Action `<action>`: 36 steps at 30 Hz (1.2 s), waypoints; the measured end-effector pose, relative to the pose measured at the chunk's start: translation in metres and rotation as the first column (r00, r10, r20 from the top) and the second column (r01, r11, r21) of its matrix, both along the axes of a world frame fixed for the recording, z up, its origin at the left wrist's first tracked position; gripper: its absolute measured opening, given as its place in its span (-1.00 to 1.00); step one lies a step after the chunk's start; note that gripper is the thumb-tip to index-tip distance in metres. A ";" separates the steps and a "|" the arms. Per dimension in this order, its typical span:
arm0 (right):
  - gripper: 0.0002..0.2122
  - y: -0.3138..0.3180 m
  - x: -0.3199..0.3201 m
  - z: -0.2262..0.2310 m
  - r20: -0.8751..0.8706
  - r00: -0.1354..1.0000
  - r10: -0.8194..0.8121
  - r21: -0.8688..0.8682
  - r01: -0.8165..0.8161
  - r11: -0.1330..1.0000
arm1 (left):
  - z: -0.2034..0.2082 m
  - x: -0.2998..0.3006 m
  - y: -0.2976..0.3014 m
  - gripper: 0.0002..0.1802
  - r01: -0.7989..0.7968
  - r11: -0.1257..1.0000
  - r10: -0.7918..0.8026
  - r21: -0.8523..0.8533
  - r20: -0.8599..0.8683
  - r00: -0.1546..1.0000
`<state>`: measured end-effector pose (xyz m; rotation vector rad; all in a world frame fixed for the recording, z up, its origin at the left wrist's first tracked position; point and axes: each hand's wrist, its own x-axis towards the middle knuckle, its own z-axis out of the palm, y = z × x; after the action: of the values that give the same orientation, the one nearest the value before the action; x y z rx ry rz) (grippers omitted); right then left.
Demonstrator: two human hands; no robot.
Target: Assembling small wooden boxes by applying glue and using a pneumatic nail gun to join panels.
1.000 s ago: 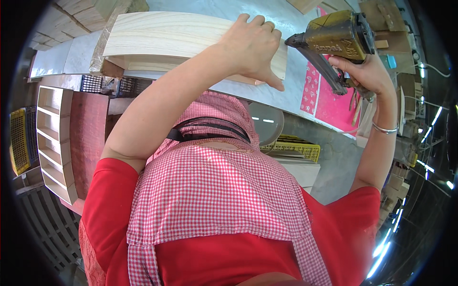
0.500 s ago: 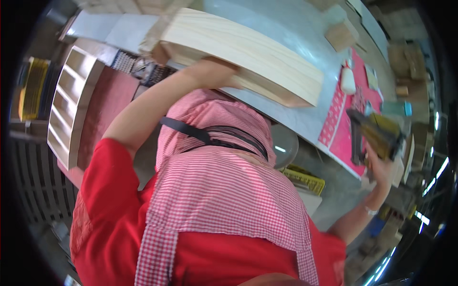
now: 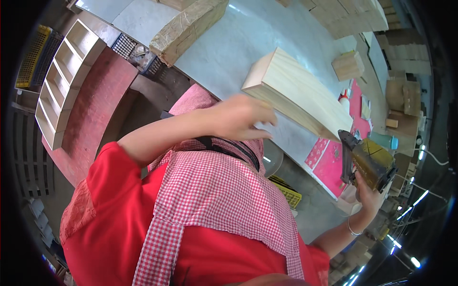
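1. Head view, centre: left hand (image 3: 243,117) is hovering half-curled, empty, near the wooden box (image 3: 300,88)
2. Right of centre: box is resting on worktable (image 3: 224,52)
3. Lower right: right hand (image 3: 366,194) is gripping nail gun (image 3: 374,162), fingers wrapped

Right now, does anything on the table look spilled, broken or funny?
No, nothing stands out. The wooden box looks whole where it shows, I see no spill on the table, and the nail gun is held in the right hand.
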<state>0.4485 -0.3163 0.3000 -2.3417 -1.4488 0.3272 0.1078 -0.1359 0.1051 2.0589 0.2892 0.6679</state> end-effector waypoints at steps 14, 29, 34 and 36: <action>-0.51 0.084 -0.007 0.015 0.047 0.979 0.197 -0.142 -0.189 0.972 | -0.033 0.011 0.084 0.28 -0.281 0.951 0.301 -0.131 0.169 0.939; -0.58 0.158 -0.086 0.027 0.011 0.951 0.309 -0.280 -0.294 0.914 | -0.027 0.032 0.113 0.11 0.032 0.971 0.020 -0.238 0.214 0.977; -0.57 0.178 -0.093 0.016 0.005 0.961 0.278 -0.300 -0.263 0.917 | -0.032 0.037 0.105 0.14 0.117 0.936 -0.041 -0.332 0.227 0.973; -0.57 0.181 -0.093 0.016 0.003 0.956 0.292 -0.309 -0.277 0.910 | -0.033 0.038 0.104 0.16 0.135 0.922 -0.050 -0.362 0.236 0.971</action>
<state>0.3553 -0.1353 0.3159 -2.3783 -1.8888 0.6160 0.1459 -0.0314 0.0719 1.6052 0.1719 0.7165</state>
